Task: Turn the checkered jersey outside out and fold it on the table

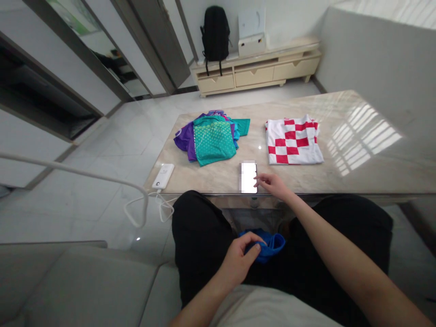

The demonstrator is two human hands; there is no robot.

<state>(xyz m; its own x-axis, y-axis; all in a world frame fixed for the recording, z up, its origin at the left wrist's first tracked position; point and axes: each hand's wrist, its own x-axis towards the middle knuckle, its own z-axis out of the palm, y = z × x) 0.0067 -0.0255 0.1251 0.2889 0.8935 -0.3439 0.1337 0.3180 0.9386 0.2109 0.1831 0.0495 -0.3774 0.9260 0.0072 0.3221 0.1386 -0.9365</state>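
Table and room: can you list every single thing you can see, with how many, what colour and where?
table: one, beige marble, in front of the person
shirt pile: one, teal and purple, table's left
checked shirt: one, red and white, folded, table's right
phone: one, bright screen, near table edge
power bank: one, white, table's left corner, cable hanging
backpack: one, black, on the far cabinet
cabinet: one, cream, by the wall
blue cloth: one, on the lap
left hand: fingers pinching the blue cloth
right hand: fingers at the phone

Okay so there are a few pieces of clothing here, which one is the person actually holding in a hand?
The blue garment on the lap, pinched by the left hand. The teal-and-purple pile and red-and-white checked shirt lie untouched on the table.
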